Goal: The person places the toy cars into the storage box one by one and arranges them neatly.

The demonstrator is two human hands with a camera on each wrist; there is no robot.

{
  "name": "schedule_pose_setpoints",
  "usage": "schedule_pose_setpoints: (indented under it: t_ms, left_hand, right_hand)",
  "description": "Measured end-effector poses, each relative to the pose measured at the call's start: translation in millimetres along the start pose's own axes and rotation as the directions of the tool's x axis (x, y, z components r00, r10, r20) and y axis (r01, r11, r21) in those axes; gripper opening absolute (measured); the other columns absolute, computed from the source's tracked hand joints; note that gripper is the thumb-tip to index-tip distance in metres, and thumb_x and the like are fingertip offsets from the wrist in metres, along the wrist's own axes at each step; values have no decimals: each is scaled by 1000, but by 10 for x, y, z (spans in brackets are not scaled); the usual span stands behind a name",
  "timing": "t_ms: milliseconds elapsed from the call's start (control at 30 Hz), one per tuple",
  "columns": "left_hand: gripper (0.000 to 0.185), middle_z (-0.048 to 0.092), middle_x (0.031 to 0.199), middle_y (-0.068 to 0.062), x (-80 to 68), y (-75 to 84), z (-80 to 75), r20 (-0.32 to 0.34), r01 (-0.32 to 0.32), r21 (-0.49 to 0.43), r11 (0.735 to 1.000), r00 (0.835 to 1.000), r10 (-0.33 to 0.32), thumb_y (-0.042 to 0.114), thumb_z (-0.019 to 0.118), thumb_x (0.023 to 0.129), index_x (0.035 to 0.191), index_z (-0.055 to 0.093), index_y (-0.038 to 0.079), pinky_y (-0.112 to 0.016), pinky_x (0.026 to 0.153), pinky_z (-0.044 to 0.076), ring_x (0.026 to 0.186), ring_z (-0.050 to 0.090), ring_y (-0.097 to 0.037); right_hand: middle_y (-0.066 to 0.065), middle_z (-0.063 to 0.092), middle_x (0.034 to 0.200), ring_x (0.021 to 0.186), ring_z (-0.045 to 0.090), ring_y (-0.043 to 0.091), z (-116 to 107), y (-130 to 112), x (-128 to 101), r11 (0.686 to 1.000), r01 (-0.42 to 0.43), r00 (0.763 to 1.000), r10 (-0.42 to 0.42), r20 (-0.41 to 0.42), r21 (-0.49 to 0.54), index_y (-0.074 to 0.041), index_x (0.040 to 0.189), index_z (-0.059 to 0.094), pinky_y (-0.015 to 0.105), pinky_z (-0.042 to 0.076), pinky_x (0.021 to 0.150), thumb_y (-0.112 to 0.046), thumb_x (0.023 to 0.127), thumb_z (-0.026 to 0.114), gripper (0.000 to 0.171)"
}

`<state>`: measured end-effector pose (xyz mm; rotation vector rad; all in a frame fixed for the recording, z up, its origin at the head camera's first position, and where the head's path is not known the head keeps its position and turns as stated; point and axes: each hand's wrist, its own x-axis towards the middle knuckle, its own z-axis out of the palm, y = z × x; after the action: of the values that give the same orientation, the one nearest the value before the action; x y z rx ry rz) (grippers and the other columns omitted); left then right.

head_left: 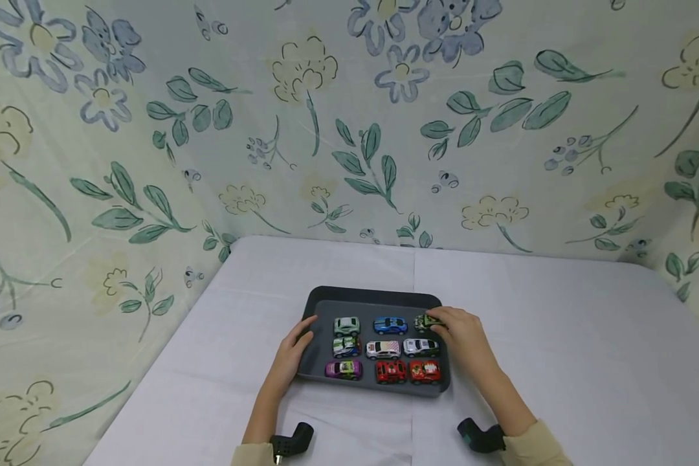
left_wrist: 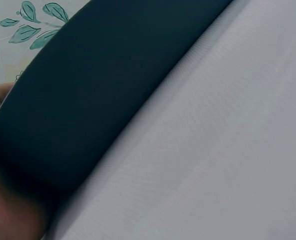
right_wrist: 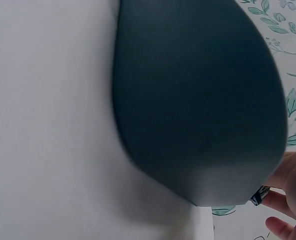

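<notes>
Toy cars (head_left: 384, 350) in tray (head_left: 373, 296), tray on table (head_left: 559, 336), hands at tray's sides

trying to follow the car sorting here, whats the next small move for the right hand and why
Probably let go of the green car and draw the right hand back. Its fingers hold that car at the back right corner of the tray, in line with the blue car, which fills out the three rows. The left hand rests on the tray's left edge.
</notes>
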<state>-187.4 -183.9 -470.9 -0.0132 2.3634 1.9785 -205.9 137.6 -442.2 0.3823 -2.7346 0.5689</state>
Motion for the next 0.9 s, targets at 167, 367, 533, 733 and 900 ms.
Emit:
schedule_pose_setpoints:
  t_ms: [167, 367, 533, 733, 900]
  left_hand:
    - [39, 29, 149, -10, 53, -157, -6, -15, -10, 21, 1000, 1000, 10, 23, 44, 96, 134, 46, 16, -52, 113, 12, 140, 17, -31]
    - [39, 31, 148, -8, 63, -191, 15, -30, -26, 32, 999, 999, 26, 25, 45, 95, 133, 47, 18, -53, 112, 13, 139, 19, -30]
    - [38, 32, 147, -6, 76, -185, 14, -34, -20, 22, 1000, 999, 21, 25, 45, 95, 133, 47, 19, -51, 113, 13, 140, 19, -28]
    - [38, 31, 148, -7, 77, -183, 8, -30, -31, 19, 999, 999, 31, 24, 45, 95, 132, 47, 18, -51, 113, 13, 140, 19, -29]
    - [37, 32, 147, -4, 74, -172, 12, -35, -14, 13, 1000, 999, 15, 24, 45, 95, 132, 48, 20, -49, 114, 12, 140, 19, -25]
  right_hand:
    - [8, 67, 107, 101, 60, 30, 107, -28, 26, 997, 34, 999, -34, 5, -64, -9, 106, 66, 53, 41, 88, -14, 79, 68, 27]
    - [6, 67, 104, 98, 61, 26, 164, -46, 53, 995, 48, 999, -48, -1, -83, -10, 101, 67, 50, 40, 88, -12, 78, 70, 24]
    - [4, 68, 103, 98, 62, 23, 179, -47, 88, 996, 48, 999, -47, 8, -71, -11, 101, 67, 48, 37, 89, -13, 78, 69, 23]
    - [3, 69, 99, 93, 64, 20, 197, -48, 104, 996, 63, 998, -61, 19, -66, -11, 100, 67, 50, 35, 92, -14, 77, 70, 24]
    - [2, 70, 97, 89, 66, 18, 204, -52, 118, 994, 74, 997, -72, 31, -84, -12, 99, 67, 51, 34, 93, -14, 76, 71, 24]
